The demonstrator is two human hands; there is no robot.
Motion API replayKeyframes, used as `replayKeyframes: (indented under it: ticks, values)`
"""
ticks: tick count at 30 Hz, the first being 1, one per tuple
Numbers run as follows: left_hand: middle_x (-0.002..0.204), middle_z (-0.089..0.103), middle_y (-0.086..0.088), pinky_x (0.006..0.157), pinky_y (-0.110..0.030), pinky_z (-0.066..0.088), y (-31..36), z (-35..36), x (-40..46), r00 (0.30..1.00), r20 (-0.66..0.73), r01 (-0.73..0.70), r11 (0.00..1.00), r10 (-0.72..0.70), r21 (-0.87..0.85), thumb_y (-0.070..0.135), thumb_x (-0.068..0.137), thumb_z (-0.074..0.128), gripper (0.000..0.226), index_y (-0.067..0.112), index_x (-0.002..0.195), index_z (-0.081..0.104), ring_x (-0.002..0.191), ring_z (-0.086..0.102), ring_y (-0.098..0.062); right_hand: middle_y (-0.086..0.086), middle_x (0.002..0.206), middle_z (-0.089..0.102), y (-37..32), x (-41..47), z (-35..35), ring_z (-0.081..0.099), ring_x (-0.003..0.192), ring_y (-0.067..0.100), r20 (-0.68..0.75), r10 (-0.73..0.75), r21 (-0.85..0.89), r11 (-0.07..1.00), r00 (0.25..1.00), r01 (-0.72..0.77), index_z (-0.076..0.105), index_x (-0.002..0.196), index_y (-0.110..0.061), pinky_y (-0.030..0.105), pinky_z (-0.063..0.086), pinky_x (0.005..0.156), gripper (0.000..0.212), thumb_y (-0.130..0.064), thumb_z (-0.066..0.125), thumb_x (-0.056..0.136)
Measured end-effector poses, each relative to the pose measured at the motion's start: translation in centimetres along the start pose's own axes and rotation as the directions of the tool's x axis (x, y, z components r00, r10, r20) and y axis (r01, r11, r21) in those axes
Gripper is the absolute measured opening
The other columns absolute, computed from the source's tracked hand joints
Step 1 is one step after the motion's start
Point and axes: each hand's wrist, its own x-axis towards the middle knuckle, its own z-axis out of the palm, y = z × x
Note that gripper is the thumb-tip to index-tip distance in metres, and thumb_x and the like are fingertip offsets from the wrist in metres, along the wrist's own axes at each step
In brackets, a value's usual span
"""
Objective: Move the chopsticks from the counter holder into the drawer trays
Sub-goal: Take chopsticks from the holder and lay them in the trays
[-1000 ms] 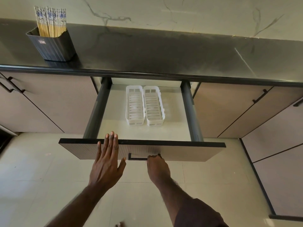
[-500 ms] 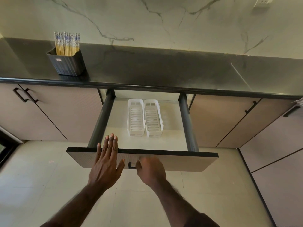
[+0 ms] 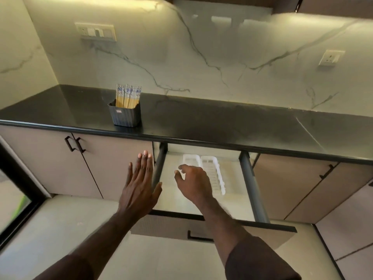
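Two hands empty: left hand (image 3: 141,186) spread flat, right hand (image 3: 193,183) loosely curled over drawer (image 3: 205,201). Chopsticks (image 3: 127,96) packed upright in holder (image 3: 125,115) on surface, trays (image 3: 212,168) bare. Risk: holder tipped or sticks scattered if bundle is grabbed carelessly.

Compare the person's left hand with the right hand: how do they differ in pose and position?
The left hand is flat with straight fingers close together; the right hand has loosely curled fingers. The left hand is in front of the cabinet door, left of the open drawer; the right hand is over the drawer, partly covering the white trays. Both hold nothing, and the chopsticks stand untouched in the holder.
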Motion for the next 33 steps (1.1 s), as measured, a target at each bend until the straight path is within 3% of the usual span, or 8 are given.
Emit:
replayKeyframes:
  ticks: [7, 11, 16, 24, 27, 33]
  values:
    - [0.158, -0.023, -0.006, 0.118, -0.038, -0.012, -11.1, -5.9, 4.2, 0.994, -0.08, -0.077, 0.997, 0.077, 0.008, 0.052, 0.094, 0.03, 0.082, 0.016, 0.149, -0.018, 0.146, -0.024, -0.016, 0.003, 0.1, 0.075, -9.6, 6.6, 4.3, 0.069, 0.093, 0.025, -0.117, 0.011, -0.017, 1.0, 0.993, -0.013, 0.071, 0.108, -0.019, 0.025, 0.045, 0.072, 0.028, -0.038, 0.059, 0.09]
    - [0.158, -0.024, -0.006, 0.119, -0.04, -0.012, -17.8, -9.8, 6.6, 0.99, -0.089, -0.106, 0.993, 0.11, 0.049, 0.047, 0.096, 0.039, 0.085, 0.016, 0.148, -0.02, 0.144, -0.027, -0.016, 0.002, 0.102, 0.076, -15.3, 10.2, 7.0, 0.069, 0.093, 0.023, -0.149, 0.017, 0.015, 1.0, 0.989, -0.015, 0.07, 0.114, -0.018, 0.032, 0.056, 0.076, 0.033, -0.039, 0.056, 0.092]
    - [0.158, -0.023, -0.007, 0.116, -0.038, -0.016, -24.1, -12.8, 10.1, 0.984, -0.123, -0.121, 0.991, 0.127, 0.055, 0.047, 0.093, 0.04, 0.086, 0.016, 0.148, -0.019, 0.145, -0.025, -0.018, 0.0, 0.101, 0.075, -20.4, 14.8, 10.2, 0.07, 0.09, 0.014, -0.186, -0.006, 0.082, 0.996, 0.983, 0.022, 0.067, 0.117, -0.015, 0.031, 0.06, 0.073, 0.033, -0.037, 0.06, 0.093]
    - [0.157, -0.026, -0.002, 0.114, -0.032, -0.021, -30.1, -10.6, 17.0, 0.98, -0.139, -0.14, 0.99, 0.143, 0.029, 0.049, 0.094, 0.035, 0.083, 0.02, 0.149, -0.019, 0.144, -0.027, -0.013, -0.002, 0.096, 0.075, -21.8, 24.2, 15.6, 0.067, 0.078, 0.008, -0.2, 0.006, 0.091, 0.996, 0.98, 0.013, 0.067, 0.115, -0.016, 0.025, 0.058, 0.066, 0.03, -0.036, 0.061, 0.093]
    - [0.157, -0.024, -0.001, 0.115, -0.031, -0.02, -32.2, -9.4, 21.4, 0.978, -0.143, -0.145, 0.989, 0.149, 0.035, 0.048, 0.094, 0.037, 0.082, 0.019, 0.15, -0.016, 0.145, -0.025, -0.012, -0.001, 0.1, 0.075, -21.6, 28.7, 17.8, 0.068, 0.078, 0.01, -0.186, 0.018, 0.111, 0.994, 0.982, 0.003, 0.066, 0.116, -0.017, 0.029, 0.06, 0.066, 0.03, -0.036, 0.061, 0.093]
    - [0.16, -0.018, 0.001, 0.114, -0.025, -0.021, -36.0, -5.7, 32.0, 0.989, -0.143, -0.05, 0.998, 0.046, -0.024, 0.05, 0.096, 0.038, 0.078, 0.022, 0.151, -0.01, 0.147, -0.017, -0.01, -0.001, 0.111, 0.073, -19.9, 39.0, 21.4, 0.069, 0.076, 0.008, -0.151, 0.099, 0.198, 0.978, 0.984, -0.068, 0.061, 0.126, -0.02, 0.028, 0.061, 0.067, 0.037, -0.032, 0.064, 0.091]
